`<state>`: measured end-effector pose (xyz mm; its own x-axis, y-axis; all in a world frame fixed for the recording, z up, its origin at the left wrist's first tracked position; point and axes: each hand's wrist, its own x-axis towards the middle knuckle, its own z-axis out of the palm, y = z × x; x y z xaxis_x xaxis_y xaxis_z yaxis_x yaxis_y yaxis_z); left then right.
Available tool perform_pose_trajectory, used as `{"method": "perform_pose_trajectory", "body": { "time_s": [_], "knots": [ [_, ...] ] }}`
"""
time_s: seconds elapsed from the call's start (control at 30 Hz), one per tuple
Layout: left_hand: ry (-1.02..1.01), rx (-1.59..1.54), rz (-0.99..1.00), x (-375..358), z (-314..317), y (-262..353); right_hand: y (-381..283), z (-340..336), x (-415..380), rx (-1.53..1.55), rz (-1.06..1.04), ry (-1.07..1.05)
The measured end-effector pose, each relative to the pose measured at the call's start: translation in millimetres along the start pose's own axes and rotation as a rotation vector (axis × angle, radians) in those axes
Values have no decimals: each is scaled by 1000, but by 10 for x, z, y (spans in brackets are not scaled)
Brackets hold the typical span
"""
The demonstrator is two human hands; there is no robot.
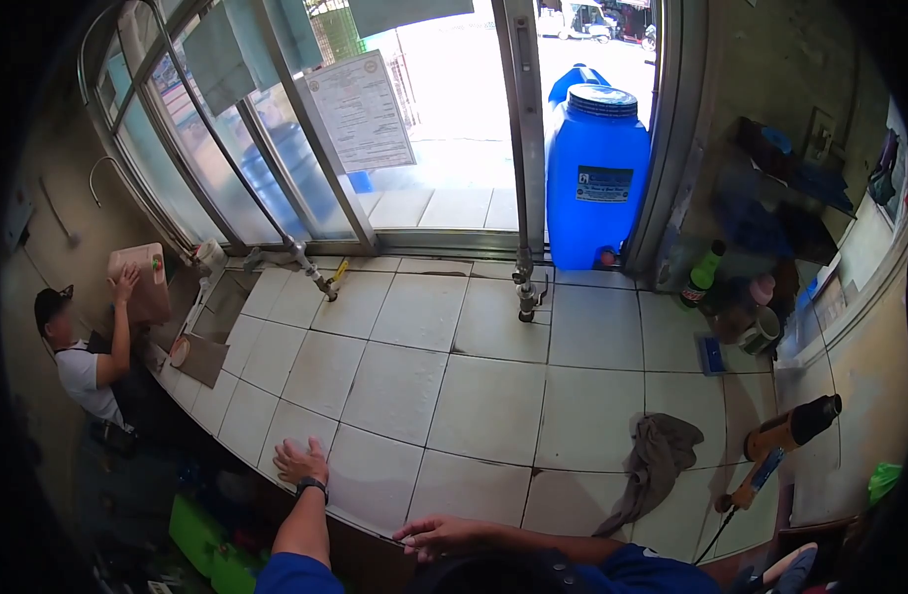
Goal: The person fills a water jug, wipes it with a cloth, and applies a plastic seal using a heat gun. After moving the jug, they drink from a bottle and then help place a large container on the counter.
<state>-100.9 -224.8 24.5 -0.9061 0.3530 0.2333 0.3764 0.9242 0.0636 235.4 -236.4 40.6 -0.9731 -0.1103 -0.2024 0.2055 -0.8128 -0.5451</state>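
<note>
My left hand (300,462) rests on the white tiled counter (389,381) close to its front edge, fingers spread and holding nothing. A dark watch (311,484) is on that wrist. My right hand (434,536) lies at the counter's near edge, fingers stretched out to the left, with nothing in it. To the right of that hand, a crumpled grey-brown cloth (662,460) sits on the tiles. Farther right lies an orange and black heat gun (770,450) with a cord.
A person (93,371) at the left holds a pinkish container (142,284) beside a sink (221,315). Metal pipes with valves (525,292) rise from the counter. A large blue water container (597,178) stands in the window opening. A green bottle (704,274) and blue box (711,355) are at the right.
</note>
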Motion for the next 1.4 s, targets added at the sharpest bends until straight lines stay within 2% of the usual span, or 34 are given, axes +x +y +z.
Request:
{"method": "perform_pose_trajectory", "body": {
  "time_s": [1.4],
  "knots": [
    [-7, 13, 11, -38, -79, 28, -36, 13, -23, -47, 4, 2]
  ]
}}
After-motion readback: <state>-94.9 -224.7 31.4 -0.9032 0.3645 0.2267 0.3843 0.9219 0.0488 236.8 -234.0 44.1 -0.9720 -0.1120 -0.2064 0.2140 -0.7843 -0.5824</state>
